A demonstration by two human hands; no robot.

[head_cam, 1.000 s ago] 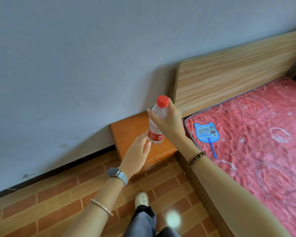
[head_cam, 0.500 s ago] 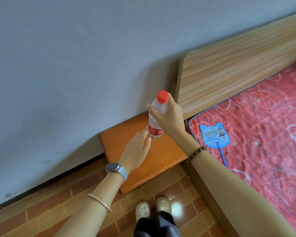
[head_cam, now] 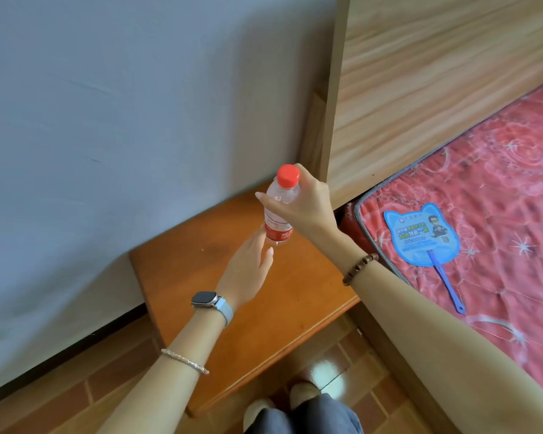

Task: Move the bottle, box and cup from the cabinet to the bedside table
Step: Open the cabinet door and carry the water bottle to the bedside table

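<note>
A clear plastic bottle (head_cam: 278, 214) with a red cap and red label stands upright above the orange wooden bedside table (head_cam: 201, 277). My right hand (head_cam: 308, 205) grips its upper part, fingers wrapped around the neck and shoulder. My left hand (head_cam: 248, 270) is under the bottle with straight fingers, fingertips touching its base. Whether the bottle's base touches the tabletop is hidden by my left hand. No box or cup is in view.
A grey wall (head_cam: 123, 120) runs behind the table. The wooden headboard (head_cam: 436, 73) rises at the right, with a red patterned mattress (head_cam: 499, 214) carrying a blue cat-shaped fan (head_cam: 420, 236). Brick-tiled floor (head_cam: 76, 402) and my shoes (head_cam: 301, 393) lie below.
I have come closer to the bedside table, which now fills more of the view. The bottle stays in my right hand, lower over the tabletop, with my left hand still at its base.
</note>
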